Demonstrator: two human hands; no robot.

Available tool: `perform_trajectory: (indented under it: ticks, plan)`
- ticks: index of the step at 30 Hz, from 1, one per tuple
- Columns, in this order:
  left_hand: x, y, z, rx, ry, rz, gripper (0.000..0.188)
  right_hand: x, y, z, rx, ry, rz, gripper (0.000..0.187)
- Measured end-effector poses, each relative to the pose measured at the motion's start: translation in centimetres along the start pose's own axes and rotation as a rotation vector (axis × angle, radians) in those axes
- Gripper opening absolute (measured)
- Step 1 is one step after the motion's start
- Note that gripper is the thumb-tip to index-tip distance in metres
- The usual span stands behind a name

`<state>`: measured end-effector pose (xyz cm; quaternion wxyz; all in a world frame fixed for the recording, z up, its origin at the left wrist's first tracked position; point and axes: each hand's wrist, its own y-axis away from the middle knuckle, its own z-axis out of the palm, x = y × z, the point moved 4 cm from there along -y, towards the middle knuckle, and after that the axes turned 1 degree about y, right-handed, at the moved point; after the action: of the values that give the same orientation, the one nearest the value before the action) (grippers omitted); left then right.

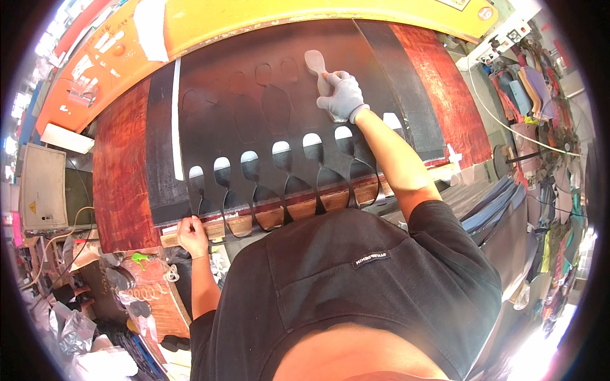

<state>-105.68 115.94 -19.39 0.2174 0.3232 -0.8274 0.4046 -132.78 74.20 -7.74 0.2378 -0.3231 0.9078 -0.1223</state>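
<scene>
A broad black sheet [222,95] lies on the work table, with sole-shaped cut outlines [276,108] in its middle. Along its front edge runs a row of sole-shaped cutouts [281,155]. My right hand [344,96], in a light grey glove, is closed around a greyish insole-shaped piece [313,61] over the sheet's right part. The palm and fingers hide the middle of that piece. At the near left corner of the sheet is my bare left hand [192,235], its fingers curled and pinching the edge.
A yellow-orange machine beam [267,16] spans the far side of the table. Reddish worn boards [121,171] flank the sheet. Stacked dark sheets [489,206] lie at the right, beyond them hanging coloured pieces [534,89]. A grey electrical box [43,184] stands at the left.
</scene>
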Motion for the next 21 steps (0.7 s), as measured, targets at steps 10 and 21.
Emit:
perform_trajectory:
  ticks: [10, 21]
  plan:
    - [-0.3, -0.1, 0.0, 0.026, 0.023, 0.031, 0.024, -0.3, -0.1, 0.5, -0.005, 0.010, 0.017, 0.074]
    - [0.0, -1.3, 0.5, 0.021, 0.031, 0.070, 0.022, -0.1, -1.1, 0.9, -0.002, 0.027, 0.028, 0.076]
